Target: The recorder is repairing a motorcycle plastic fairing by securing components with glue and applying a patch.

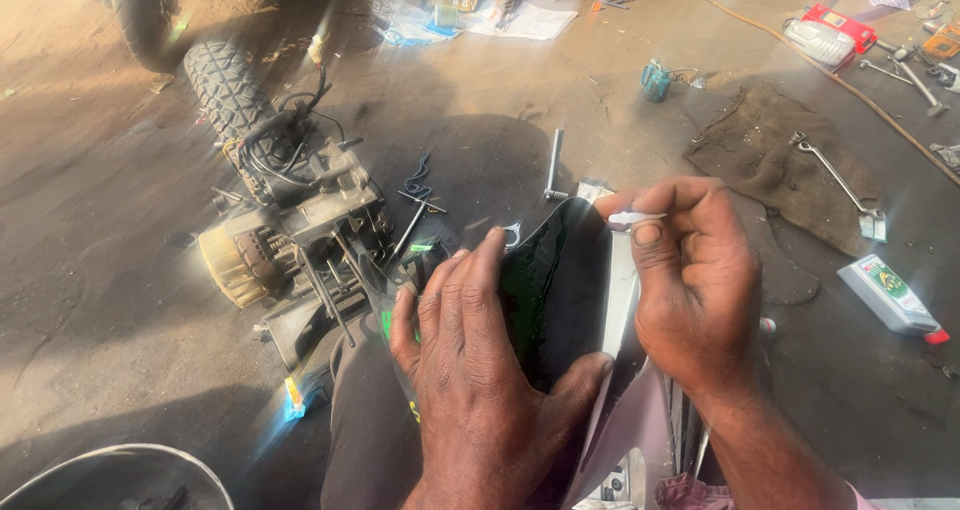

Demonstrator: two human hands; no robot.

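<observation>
My left hand point(470, 370) lies flat on a glossy black body panel point(560, 280) that rests on my lap, its fingers spread over the panel's left side and the thumb hooked at its lower edge. My right hand point(695, 280) is closed at the panel's upper right edge, pinching a small white piece point(635, 217) between thumb and forefinger. A pale grey strip point(620, 300) runs down the panel's right side.
A stripped engine block point(290, 230) with wires sits on the dirt floor to the left, beside a knobby tyre point(225, 85). Spanners point(835, 175) lie on a brown cloth point(775, 155) at right. An oil bottle point(890, 295), an orange hose point(850, 90) and a basin rim point(120, 460) are around.
</observation>
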